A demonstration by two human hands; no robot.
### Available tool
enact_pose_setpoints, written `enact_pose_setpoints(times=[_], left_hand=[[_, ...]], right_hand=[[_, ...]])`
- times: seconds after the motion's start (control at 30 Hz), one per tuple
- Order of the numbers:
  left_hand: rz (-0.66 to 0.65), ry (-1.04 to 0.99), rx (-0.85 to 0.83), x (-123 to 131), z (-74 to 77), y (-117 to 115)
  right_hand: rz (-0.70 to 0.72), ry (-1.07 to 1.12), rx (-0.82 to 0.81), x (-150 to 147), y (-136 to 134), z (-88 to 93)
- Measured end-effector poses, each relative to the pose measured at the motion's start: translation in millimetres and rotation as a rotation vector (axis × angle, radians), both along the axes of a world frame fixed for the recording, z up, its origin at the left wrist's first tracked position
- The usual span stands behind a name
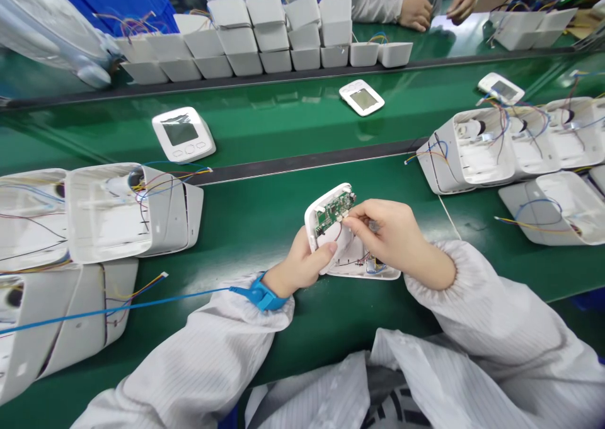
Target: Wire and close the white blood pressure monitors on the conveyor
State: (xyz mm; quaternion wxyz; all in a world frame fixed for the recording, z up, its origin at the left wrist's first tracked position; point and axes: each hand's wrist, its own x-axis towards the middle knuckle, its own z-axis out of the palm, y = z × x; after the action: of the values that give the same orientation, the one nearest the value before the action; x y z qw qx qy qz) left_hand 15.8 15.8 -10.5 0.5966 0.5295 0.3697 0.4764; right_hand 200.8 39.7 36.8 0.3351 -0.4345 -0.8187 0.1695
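My left hand (309, 257) is closed around a white plastic cover (311, 218), which it holds tilted up. Inside that cover sits a green circuit board (331, 211). The thumb and forefinger of my right hand (385, 230) pinch at a small white wire connector (345, 215) on the board's lower edge; the fingertips partly hide it. Below them a second white housing half (390, 273) rests on the table, with thin wires and small parts inside. My right hand covers some of it. A blue strap (267, 294) with a cord circles my left wrist.
Open white housings (174, 227) with loose wires stand at the left, and more housings (466, 158) at the right. White display units (184, 136) lie on the green belt (265, 123) beyond a dark rail. Stacked white shells (241, 41) and a co-worker's hands (416, 12) are farther back.
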Motion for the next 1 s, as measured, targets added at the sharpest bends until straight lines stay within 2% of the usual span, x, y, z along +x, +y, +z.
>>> enact_pose_setpoints(times=[0.1,0.2,0.3,0.4,0.6,0.73,0.8,0.87,0.93,1.0], left_hand=[[-0.019,-0.031,0.023,-1.4,0.2,0.8],[-0.082,-0.104,-0.011,-3.2,-0.1,0.7],[-0.148,-0.145,-0.037,-4.7,-0.7,0.1],[-0.171,-0.141,-0.023,-5.0,-1.1,0.3],[-0.211,-0.188,-0.013,-4.2,3.4,3.0],[-0.251,-0.231,-0.036,-5.1,3.8,5.3],[-0.207,-0.220,-0.027,-6.3,-0.9,8.5],[-0.105,-0.189,0.043,-8.0,-7.8,14.5],[0.052,-0.150,0.164,-10.4,-13.9,22.6],[0.215,-0.088,0.274,-12.9,-16.5,30.2]], right_hand=[[-0.041,-0.019,0.122,0.9,1.1,-1.8],[-0.066,0.051,0.298,5.0,8.0,-3.6],[0.101,0.051,0.397,10.1,16.9,-4.8],[0.195,0.006,0.449,12.2,20.7,-6.4],[0.132,-0.014,0.513,9.2,16.1,-7.4],[0.099,0.036,0.407,7.5,15.5,-6.4],[0.074,0.122,0.249,7.9,16.1,-4.8],[0.045,0.214,0.112,9.7,16.4,-1.4],[0.023,0.301,0.104,11.8,15.9,3.4],[0.061,0.326,0.216,12.7,15.1,7.4]])
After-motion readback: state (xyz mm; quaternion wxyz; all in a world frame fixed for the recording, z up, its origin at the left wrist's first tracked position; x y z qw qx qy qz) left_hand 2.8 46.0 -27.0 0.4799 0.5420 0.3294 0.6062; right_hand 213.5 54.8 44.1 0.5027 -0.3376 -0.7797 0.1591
